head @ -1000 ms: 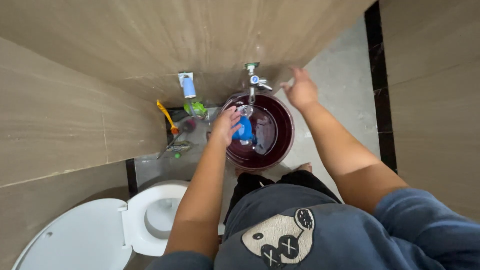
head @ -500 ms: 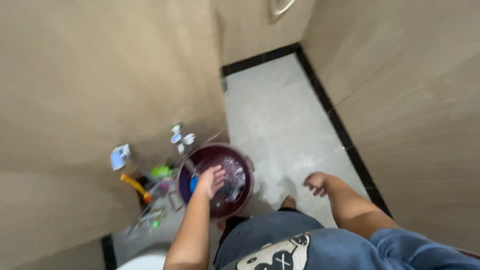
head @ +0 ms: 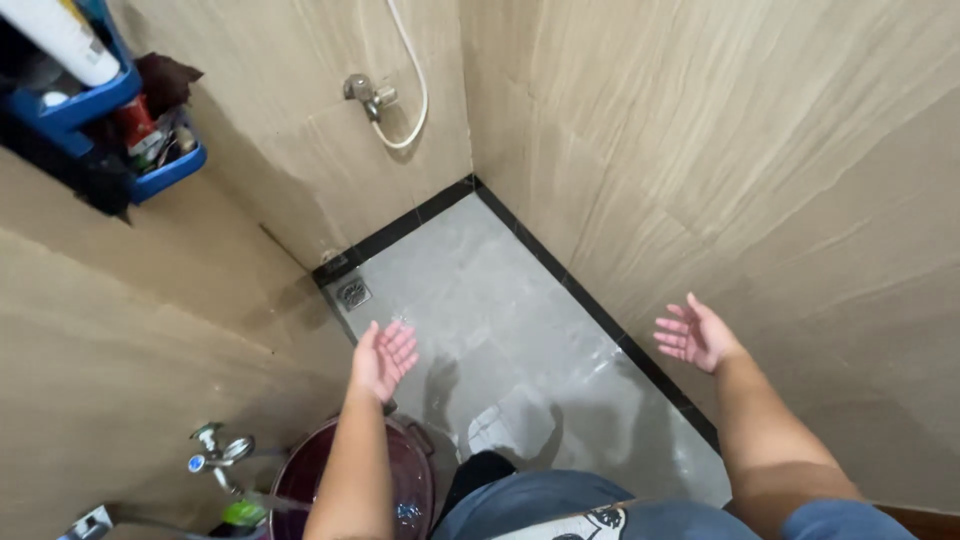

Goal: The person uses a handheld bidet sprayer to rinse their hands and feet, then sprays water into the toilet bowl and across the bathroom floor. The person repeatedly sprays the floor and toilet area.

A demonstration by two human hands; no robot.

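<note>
Down at the bottom edge of the frame, my blue shorts (head: 540,505) are cut off, and just left of them the dark red bucket (head: 400,485) is half hidden under my left forearm, its contents hard to make out. Beside it at lower left a metal tap (head: 220,450) sticks out of the wall, with something green (head: 245,512) below it that I cannot identify. My left hand (head: 383,358) hangs above the bucket's far rim, palm up, fingers spread and empty. My right hand (head: 695,335) is out at centre right near the tiled wall, also spread wide, holding nothing. Beyond them lies the wet grey floor (head: 480,290) with its small drain (head: 353,293). Farther up, a shower valve (head: 365,95) and white hose (head: 415,90), and at upper left a blue rack (head: 110,95) of partly cropped bottles.
</note>
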